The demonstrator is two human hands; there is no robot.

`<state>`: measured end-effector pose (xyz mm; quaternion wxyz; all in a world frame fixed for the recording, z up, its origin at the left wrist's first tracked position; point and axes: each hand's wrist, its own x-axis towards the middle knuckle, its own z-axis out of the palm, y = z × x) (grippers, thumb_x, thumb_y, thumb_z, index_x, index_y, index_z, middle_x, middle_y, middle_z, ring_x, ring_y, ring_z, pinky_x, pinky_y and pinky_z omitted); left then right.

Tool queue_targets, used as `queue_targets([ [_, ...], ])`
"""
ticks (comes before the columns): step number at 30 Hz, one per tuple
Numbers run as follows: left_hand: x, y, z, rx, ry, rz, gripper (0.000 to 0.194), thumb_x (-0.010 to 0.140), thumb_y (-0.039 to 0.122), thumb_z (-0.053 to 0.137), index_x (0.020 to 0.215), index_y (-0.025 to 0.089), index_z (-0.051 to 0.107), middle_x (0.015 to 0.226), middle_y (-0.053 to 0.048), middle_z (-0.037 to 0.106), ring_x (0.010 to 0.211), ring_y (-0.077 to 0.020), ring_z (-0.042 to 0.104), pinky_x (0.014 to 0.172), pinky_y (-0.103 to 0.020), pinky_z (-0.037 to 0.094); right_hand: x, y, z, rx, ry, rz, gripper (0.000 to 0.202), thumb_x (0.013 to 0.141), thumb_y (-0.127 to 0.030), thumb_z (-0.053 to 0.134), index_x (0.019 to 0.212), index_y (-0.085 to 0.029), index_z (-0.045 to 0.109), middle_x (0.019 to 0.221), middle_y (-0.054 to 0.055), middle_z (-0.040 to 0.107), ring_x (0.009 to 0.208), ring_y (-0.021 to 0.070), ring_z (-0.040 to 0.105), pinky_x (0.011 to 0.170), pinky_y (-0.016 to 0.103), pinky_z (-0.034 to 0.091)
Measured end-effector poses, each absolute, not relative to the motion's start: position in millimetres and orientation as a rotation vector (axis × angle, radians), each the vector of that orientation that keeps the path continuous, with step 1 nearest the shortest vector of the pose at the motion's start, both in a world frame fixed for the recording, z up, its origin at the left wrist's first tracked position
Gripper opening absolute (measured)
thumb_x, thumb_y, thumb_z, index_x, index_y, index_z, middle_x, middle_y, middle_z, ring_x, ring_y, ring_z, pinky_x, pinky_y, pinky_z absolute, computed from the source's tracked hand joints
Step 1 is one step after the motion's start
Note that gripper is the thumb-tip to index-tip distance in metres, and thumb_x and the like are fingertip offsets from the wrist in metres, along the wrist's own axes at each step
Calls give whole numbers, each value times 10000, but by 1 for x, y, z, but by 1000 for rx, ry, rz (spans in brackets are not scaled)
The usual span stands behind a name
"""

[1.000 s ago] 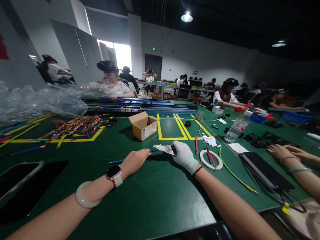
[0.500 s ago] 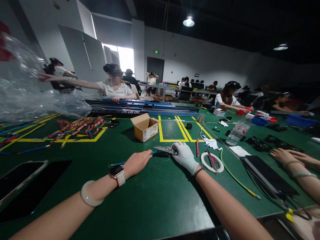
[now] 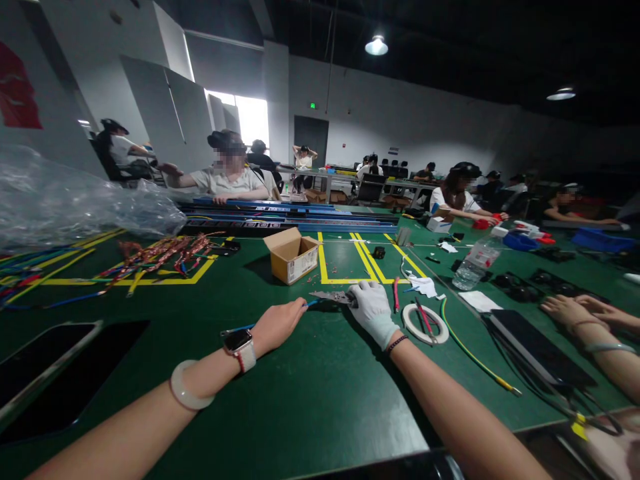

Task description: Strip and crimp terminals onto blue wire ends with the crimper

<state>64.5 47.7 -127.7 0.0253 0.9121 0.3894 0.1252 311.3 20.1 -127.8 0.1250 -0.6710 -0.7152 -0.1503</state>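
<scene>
My left hand (image 3: pixel 279 325), bare, is closed on a blue wire (image 3: pixel 313 303). One end of the wire pokes out past my fingertips toward the tool, and its other end shows by my wrist. My right hand (image 3: pixel 371 310), in a pale glove, grips wire strippers (image 3: pixel 332 296) with the jaws pointing left. The wire's tip lies at the jaws; whether they bite on it cannot be made out. Just beyond the tool stands an open cardboard box (image 3: pixel 295 259). To the right of my glove lies a white tape roll (image 3: pixel 425 324) with a red wire piece across it.
Stripped copper wires (image 3: pixel 167 257) lie in a pile at left, near plastic wrapping (image 3: pixel 85 200). Two dark tablets (image 3: pixel 85 380) rest at lower left. On the right are a green-yellow wire (image 3: pixel 473 353), a water bottle (image 3: pixel 477 260), a black device (image 3: pixel 543 350) and another person's hands (image 3: pixel 575 313).
The person across the table has drawn an outstretched arm back from the plastic wrapping, which has sunk lower. My hands, the wire and the wire strippers have shifted only very slightly.
</scene>
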Motion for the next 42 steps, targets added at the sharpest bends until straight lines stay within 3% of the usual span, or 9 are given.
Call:
queue_targets([
  [6,62,49,-123,2767,1134,512,274,994,257,309,1008,174,570,973,-92,693,849,-222,680,725,-314,505,310,17,-125,-2068,-2132,-413,351,895,-239,464,1241,-236,523,1144,93,579,848,188,612,650,272,428],
  [10,63,53,-117,2677,1095,550,300,994,283,313,1070,162,577,1041,-109,688,921,-226,668,778,-318,500,308,15,-122,-2160,-2151,-481,408,919,-209,386,1320,-208,464,1175,142,569,784,211,644,616,297,475],
  [17,66,57,-103,2455,944,442,330,981,327,305,986,166,593,759,-33,649,603,-147,614,545,-231,466,308,16,-123,-2192,-2106,-464,529,899,-85,302,1418,-167,362,1369,208,465,879,224,672,649,302,545],
  [21,67,58,-103,2203,919,431,346,956,415,331,941,163,568,753,-21,625,522,-129,580,493,-234,464,308,18,-126,-2176,-2084,-380,644,849,-25,303,1476,-169,260,1473,209,342,952,238,671,749,351,559],
  [24,68,59,-104,2123,853,459,332,928,449,390,922,159,554,792,-27,635,567,-130,606,549,-250,495,309,18,-128,-2079,-2065,-340,686,816,5,313,1482,-134,233,1493,198,308,1108,245,608,843,334,535],
  [28,70,56,-103,2094,855,510,315,917,454,416,915,163,537,834,-36,657,570,-125,612,539,-246,481,309,17,-132,-1857,-2041,-348,705,778,22,333,1471,-53,221,1507,211,269,1337,262,383,1005,371,437],
  [34,75,44,-97,2082,888,547,271,918,421,420,902,171,523,833,-26,667,500,-100,552,506,-238,457,307,15,-134,-1623,-2026,-447,765,730,12,391,1463,3,173,1493,269,244,1411,307,197,1078,503,319],
  [37,78,36,-94,2055,886,562,273,917,425,421,869,172,512,820,-19,662,461,-84,499,475,-225,427,305,13,-133,-1655,-1998,-519,727,751,-17,414,1446,17,206,1462,270,302,1383,321,249,1073,488,317],
  [42,81,27,-91,1987,869,583,252,912,414,430,869,175,495,815,-14,654,449,-74,472,452,-210,399,299,11,-128,-1859,-1949,-596,632,814,-107,430,1419,-1,280,1374,245,427,1178,309,477,961,417,408],
])
